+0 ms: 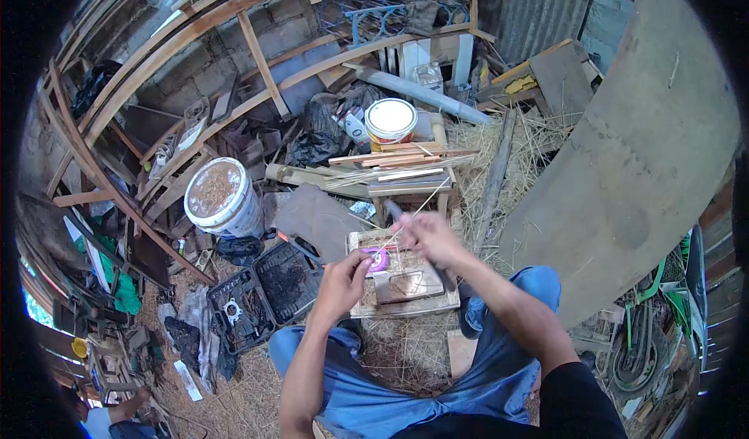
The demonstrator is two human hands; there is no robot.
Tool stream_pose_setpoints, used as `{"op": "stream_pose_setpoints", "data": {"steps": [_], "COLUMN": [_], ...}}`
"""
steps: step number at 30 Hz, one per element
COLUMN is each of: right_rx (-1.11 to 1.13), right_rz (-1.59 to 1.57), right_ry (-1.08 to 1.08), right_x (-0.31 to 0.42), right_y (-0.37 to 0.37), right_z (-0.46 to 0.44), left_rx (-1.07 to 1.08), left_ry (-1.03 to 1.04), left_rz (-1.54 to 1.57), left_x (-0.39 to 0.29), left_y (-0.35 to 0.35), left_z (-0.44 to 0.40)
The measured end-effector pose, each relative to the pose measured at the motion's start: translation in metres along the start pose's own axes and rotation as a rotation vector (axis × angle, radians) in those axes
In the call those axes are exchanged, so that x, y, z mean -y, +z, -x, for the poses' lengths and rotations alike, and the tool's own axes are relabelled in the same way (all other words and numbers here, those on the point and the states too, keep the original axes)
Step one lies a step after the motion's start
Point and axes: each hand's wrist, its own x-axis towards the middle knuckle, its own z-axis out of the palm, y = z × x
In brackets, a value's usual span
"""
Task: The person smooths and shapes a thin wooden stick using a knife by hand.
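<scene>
Pinching strip (436, 193) over far edge of bench (406, 309) between thumb and forefinger, left hand (343, 283) likely steadies it for tool (393, 209) in right hand (431, 238), whose finger grip is too blurred to tell.

Disc (379, 265) on stand (404, 309), stool (415, 185) behind

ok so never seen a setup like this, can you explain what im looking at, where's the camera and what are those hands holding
There is no machine here, only bare hands. The single picture comes from a camera worn on the head, looking forward and down. The left hand pinches a thin pale strip; the right hand grips a blurred object, too unclear to name. Below them stands a low wooden bench, with a round purple thing on it. Beyond that, wooden sticks lie on a small stool.
</scene>
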Motion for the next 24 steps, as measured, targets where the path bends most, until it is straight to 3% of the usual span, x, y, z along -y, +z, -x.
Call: {"op": "stream_pose_setpoints", "data": {"steps": [3,5,7,9,12,16,18,19,20,21,23,24], "right_rx": [-0.217,-0.155,-0.302,-0.547,-0.545,-0.504,-0.446,-0.305,-0.275,-0.13,-0.145,-0.15], "right_rz": [-0.095,-0.119,-0.071,-0.108,-0.316,0.083,0.244,0.294,0.679,0.859,1.072,1.067], "right_ry": [0.046,0.022,0.038,-0.024,-0.235,-0.062,-0.223,-0.23,-0.284,-0.051,-0.284,-0.286], "right_x": [0.014,0.015,0.017,0.025,0.032,0.052,0.031,0.026,0.021,0.043,0.007,0.003], "right_y": [-0.035,-0.046,-0.049,-0.079,-0.123,-0.065,-0.028,-0.016,-0.009,0.003,-0.001,-0.002], "right_z": [-0.006,-0.005,-0.006,-0.008,-0.006,0.019,0.016,0.008,0.015,0.025,0.014,0.01], "left_rx": [0.016,0.052,0.046,0.052,-0.114,-0.16,-0.171,-0.178,-0.173,-0.175,-0.169,-0.163], "left_ry": [0.0,0.0,0.003,0.007,-0.048,-0.043,-0.007,0.034,0.039,0.028,0.018,0.065], "left_rz": [-0.021,-0.048,-0.039,-0.032,0.005,-0.177,-0.159,-0.144,-0.149,-0.139,-0.137,-0.254], "left_x": [0.002,-0.001,-0.003,0.005,0.026,0.028,0.021,0.018,0.017,0.017,0.022,0.024], "left_y": [-0.003,-0.006,-0.009,-0.013,-0.027,-0.019,-0.016,-0.015,-0.012,-0.011,-0.011,-0.013], "left_z": [0.003,0.003,0.004,0.008,0.009,0.003,0.0,-0.003,-0.005,-0.006,-0.007,-0.008]}}
